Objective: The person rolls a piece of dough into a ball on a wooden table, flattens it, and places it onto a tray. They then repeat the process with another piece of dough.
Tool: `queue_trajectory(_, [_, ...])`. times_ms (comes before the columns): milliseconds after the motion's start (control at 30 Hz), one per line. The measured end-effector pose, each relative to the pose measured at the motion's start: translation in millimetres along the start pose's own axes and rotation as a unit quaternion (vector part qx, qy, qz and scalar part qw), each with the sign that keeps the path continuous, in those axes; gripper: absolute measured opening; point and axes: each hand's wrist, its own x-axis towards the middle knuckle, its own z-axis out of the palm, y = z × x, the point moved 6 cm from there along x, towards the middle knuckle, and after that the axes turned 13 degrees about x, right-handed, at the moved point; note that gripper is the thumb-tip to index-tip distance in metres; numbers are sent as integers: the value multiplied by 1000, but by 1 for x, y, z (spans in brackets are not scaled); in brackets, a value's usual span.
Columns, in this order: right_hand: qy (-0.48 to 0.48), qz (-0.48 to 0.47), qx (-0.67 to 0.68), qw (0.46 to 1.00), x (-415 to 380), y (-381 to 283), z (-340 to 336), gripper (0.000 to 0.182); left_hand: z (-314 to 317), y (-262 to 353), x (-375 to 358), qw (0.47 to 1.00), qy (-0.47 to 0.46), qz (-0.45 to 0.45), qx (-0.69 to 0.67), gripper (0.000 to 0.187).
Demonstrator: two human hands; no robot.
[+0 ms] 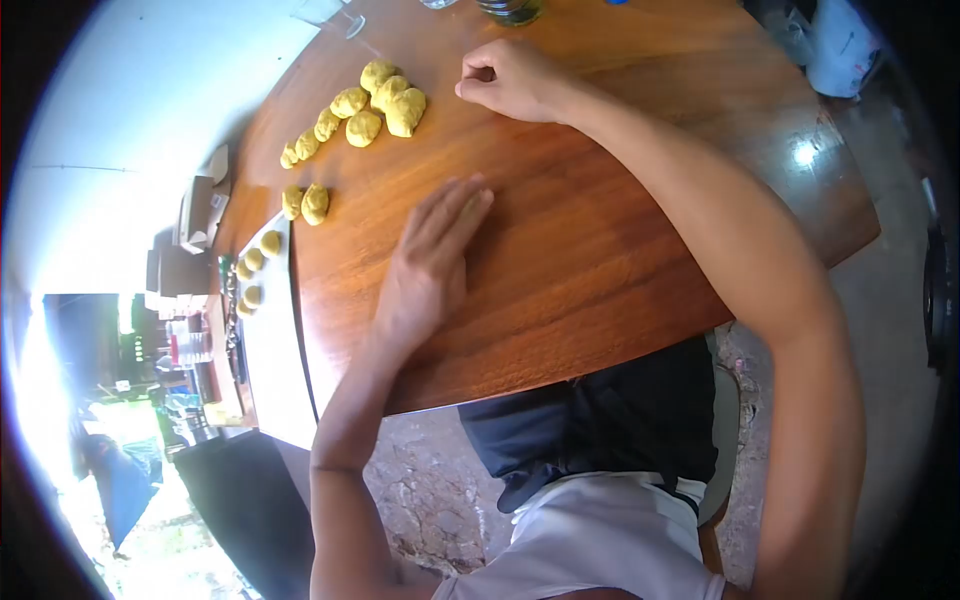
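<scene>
My left hand (428, 255) rests palm down on the wooden table (560, 270), fingers stretched out and nothing visibly gripped. A yellowish tint shows near its fingertips; whatever lies under the palm is hidden. Farther out, my right hand (515, 82) is raised at or just over the tabletop, its fingers curled toward the thumb. I cannot make out anything between them. Left of it lies a cluster of yellow dough lumps (362, 128), several in a loose group. Two more lumps (314, 204) sit closer to my left hand, apart from it.
Along the table's left side, a white board (275, 345) carries several small round dough balls (270, 243). At the far edge stand a drinking glass (335, 15) and a dark glass jar (512, 10). A white container (843, 50) is beyond the right edge.
</scene>
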Motion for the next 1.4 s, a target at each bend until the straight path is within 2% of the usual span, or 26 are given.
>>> queue_trajectory(67, [-2,-7,-8,1000,0,-2,1,23,5,17,-15,996,-46,18,68,61])
queue_trajectory(233, [-1,-30,-21,999,1,-7,-1,24,-8,22,-24,994,-81,16,72,58])
queue_trajectory(267, [1,-33,-18,999,1,-7,-1,24,-26,7,-19,996,31,-81,6,54])
queue_trajectory(300, [12,-33,-11,999,0,-6,0,25,-41,-9,-18,973,140,-173,-62,50])
queue_trajectory(367, [21,-34,-2,999,-1,-4,2,25,-52,-25,-10,926,187,-274,-178,42])
queue_trajectory(400, [11,-26,-10,1000,1,-2,3,24,-43,-29,-2,947,155,-248,-133,38])
queue_trajectory(433, [0,-21,-18,1000,3,-1,4,24,-15,-34,4,969,123,-185,-106,36])
queue_trajectory(467, [-3,-26,-20,999,3,-2,4,24,-5,1,19,979,56,-186,-54,33])
queue_trajectory(533, [13,-62,-49,997,-1,-7,2,22,27,9,34,993,62,-99,3,31])
queue_trajectory(567, [13,-63,-48,997,1,-1,2,22,33,6,46,993,62,-99,4,31])
queue_trajectory(633, [10,-72,6,997,6,10,9,22,41,-4,54,981,53,-150,-107,30])
queue_trajectory(667, [12,-70,5,997,3,6,8,22,42,1,51,987,64,-132,-60,31])
queue_trajectory(833, [-14,-27,-49,998,-3,-2,7,20,37,8,24,992,20,-99,-69,43])
queue_trajectory(867, [-14,-29,-43,999,-1,-2,7,21,31,-2,19,950,107,-145,-256,45])
queue_trajectory(900, [-13,-31,-36,999,1,-1,8,21,28,-14,14,864,189,-182,-431,49])
queue_trajectory(933, [-13,-33,-35,999,1,1,8,21,18,-30,9,863,215,-207,-407,57])
queue_trajectory(967, [-6,-27,-29,999,-3,-3,7,21,12,-35,2,864,213,-206,-407,57])
queue_trajectory(1033, [10,-17,-28,999,-4,-3,1,22,30,-45,-13,828,92,-348,-430,56])
queue_trajectory(1067, [14,-25,-25,999,-4,0,3,23,28,-37,-4,860,84,-300,-403,50])
queue_trajectory(1100, [14,-35,-22,999,-3,1,6,23,29,-32,0,859,85,-301,-405,50])
queue_trajectory(1133, [10,-38,-23,999,0,2,7,23,28,-16,11,940,40,-218,-260,47])
queue_trajectory(1167, [-2,-43,-23,999,4,6,8,24,30,3,22,986,-7,-130,-103,46])
queue_trajectory(1200, [-16,-50,-22,998,6,8,10,24,35,3,28,986,-3,-137,-99,46])
queue_trajectory(1267, [-22,-62,-8,998,4,11,10,25,43,10,42,996,15,-67,-55,40])
queue_trajectory(1400, [-26,-71,-3,997,2,10,10,26,47,15,39,995,48,-85,-35,41])
